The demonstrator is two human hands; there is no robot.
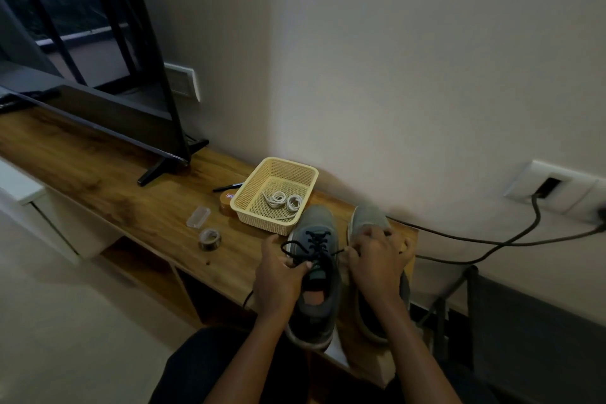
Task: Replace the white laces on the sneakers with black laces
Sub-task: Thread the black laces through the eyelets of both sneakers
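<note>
We see two grey sneakers side by side on the wooden counter (108, 174), toes towards the wall. We place everything else from the yellow basket (244, 203). The laced sneaker (316, 308) sits just in front of the basket's near right corner, its toe about touching the rim. The second sneaker (369, 218) stands to the right of the basket, just beside the first. A black lace (316, 239) crosses the upper eyelets of the laced sneaker and loops out to its left. The left hand (278, 275) pinches this lace between thumb and fingertips, near the tongue. The right hand (377, 259) hovers over the second sneaker with fingers curled, and the lace's other end runs taut into its pinch. Inside the basket lie the white laces (284, 200), coiled in small loops. Touching the basket's left side is a brown tin (226, 203), and behind that a black marker (228, 187). Further left of the basket we find a clear plastic case (198, 216) and a roll of tape (210, 239). Well left of the basket stands a television (108, 115) on its feet. To the right of the basket, on the wall, a socket plate (554, 187) takes a dark cable (492, 241).
</note>
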